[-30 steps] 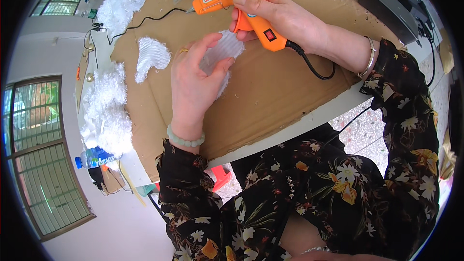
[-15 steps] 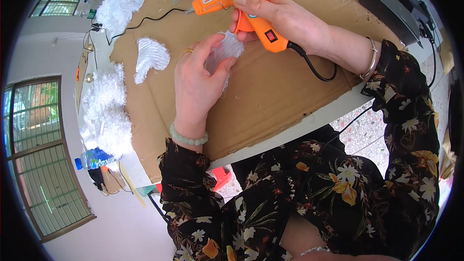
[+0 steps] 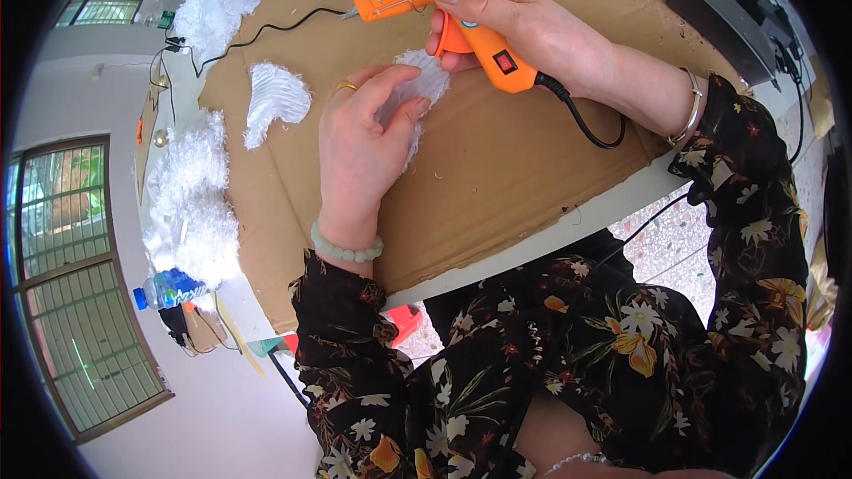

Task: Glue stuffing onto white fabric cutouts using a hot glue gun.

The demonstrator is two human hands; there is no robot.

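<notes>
Hot-glue gun and white ribbed plush piece being held over cardboard.
The right hand (image 3: pixel 564 40) is wrapping firmly around the orange hot-glue gun's (image 3: pixel 486 43) handle; the left hand (image 3: pixel 362 144), half curled, is holding the white ribbed plush piece (image 3: pixel 433 82) over the cardboard (image 3: pixel 497 186), just below the gun.

Compared with 1 second ago, the left hand (image 3: pixel 362 142), right hand (image 3: pixel 555 31) and orange glue gun (image 3: pixel 486 34) sit slightly farther right of the loose white piece (image 3: pixel 275 102).
</notes>
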